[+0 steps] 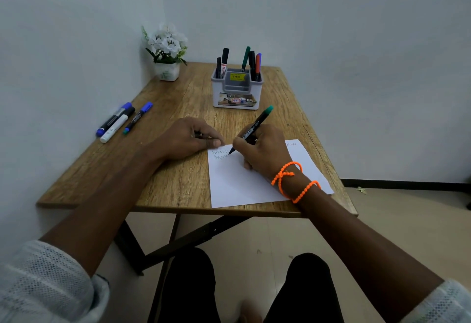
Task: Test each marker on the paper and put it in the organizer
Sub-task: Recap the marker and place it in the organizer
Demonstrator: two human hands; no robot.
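Two hands at the paper point(244, 182), one writing.
Right hand point(262, 152) pinches the green-ended marker point(251, 130), tip on the sheet's top-left scribbles; left hand point(187, 138), fingers curled round a small dark thing, thumb pinning the corner. Organizer point(237, 88) stands beyond.

A black marker with a green end point(254, 127) is held slanted in the right hand point(262, 152), its tip touching the white paper point(244, 185) by some zigzag lines. Behind both hands stands a white organizer point(237, 93) holding several markers upright. Three more markers point(122, 121) lie flat, far left of the left hand point(186, 138).
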